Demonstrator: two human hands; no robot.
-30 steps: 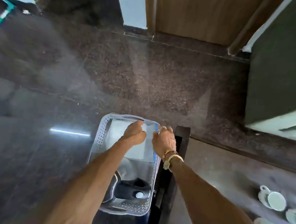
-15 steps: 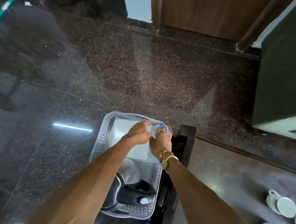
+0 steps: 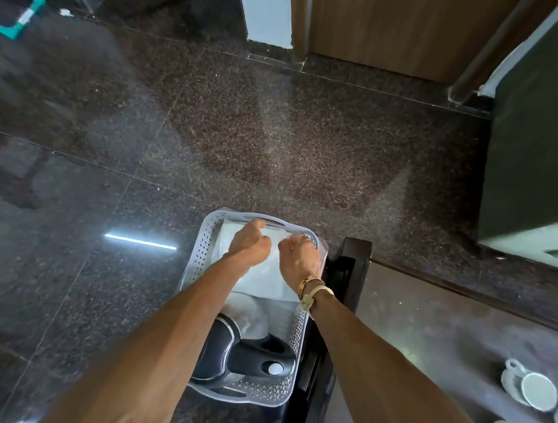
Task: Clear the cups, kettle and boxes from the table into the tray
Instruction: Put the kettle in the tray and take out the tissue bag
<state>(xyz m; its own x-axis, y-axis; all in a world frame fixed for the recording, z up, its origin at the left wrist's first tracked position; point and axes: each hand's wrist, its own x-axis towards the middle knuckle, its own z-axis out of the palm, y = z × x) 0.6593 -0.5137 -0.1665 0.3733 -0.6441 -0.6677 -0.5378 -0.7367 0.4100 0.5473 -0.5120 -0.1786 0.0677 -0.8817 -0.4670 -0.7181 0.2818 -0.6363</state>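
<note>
Change since half a second ago: the two hands, then pressed together at the far right corner of the box, now sit apart with a gap between them.

Location: the tray [image 3: 197, 254], a grey perforated plastic basket, stands on the dark stone floor just beside the table [image 3: 430, 330]. The white box [image 3: 262, 278] lies flat in its far end. The kettle [image 3: 248, 322] occupies the near end. Cups [image 3: 539, 390] on saucers remain on the table at the right, not yet cleared.

Hands: the left hand [image 3: 250, 244] is over the box with fingers curled under and thumb reaching toward the far rim. The right hand [image 3: 300, 260], banded at the wrist, is knuckles-up beside it, fingers likewise curled. Whether either is pinching the box edge or only resting on it cannot be told; the fingertips are hidden beneath the hands.

Handling, by judgement:
- Box: likely light, stiff card, prone to denting at the corners. Best taken by two opposite edges.
- Kettle: steel body, the heaviest item. The black handle [image 3: 255, 358] is the obvious hold, keeping the body upright.
- Cups: ceramic, fragile, smooth. Take each by its handle or lift cup and saucer together from beneath. Set them down gently, away from the kettle.
- Tray: plastic walls may flex under load, so carry it with both hands at the rim.

Markings: no brand, label or writing is legible on the box, kettle, cups or tray.
</note>
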